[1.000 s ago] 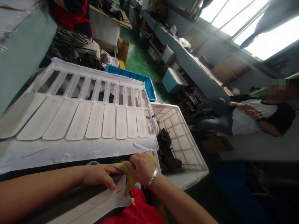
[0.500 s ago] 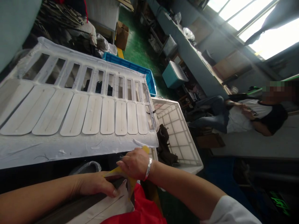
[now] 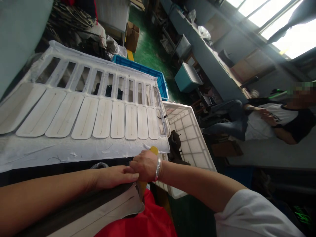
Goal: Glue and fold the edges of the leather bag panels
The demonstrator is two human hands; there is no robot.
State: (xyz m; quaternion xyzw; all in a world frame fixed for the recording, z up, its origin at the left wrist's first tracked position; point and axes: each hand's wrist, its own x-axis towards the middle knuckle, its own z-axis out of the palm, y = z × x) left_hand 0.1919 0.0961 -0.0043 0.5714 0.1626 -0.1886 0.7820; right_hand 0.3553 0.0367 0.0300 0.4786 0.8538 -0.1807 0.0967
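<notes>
In the right grip [image 3: 145, 164], clamped tight, a yellow piece [image 3: 154, 150], showing above and below the fist. Up against that fist, thumb laid straight, the left grip [image 3: 112, 176]; fingers mostly hidden, so impossible to tell whether closed on anything. Just below, slanting across red cloth [image 3: 158, 215], a white slit panel [image 3: 98, 215] alongside a dark strip [image 3: 98, 198]. Little open room ahead: near edge of a white slotted desk [image 3: 98, 148] just beyond the knuckles, near right corner just past the yellow tip. Between that edge and the left forearm, only a narrow dark gap. On the desk, nine white panels [image 3: 84, 118] in a row, set back behind a bare margin. Close by the right edge, a white crate [image 3: 197, 141] with dark things [image 3: 174, 141] inside; past the far edge, a blue crate [image 3: 161, 86], then open green floor [image 3: 145, 36]. Well off to the right, a seated person [image 3: 259, 123].
</notes>
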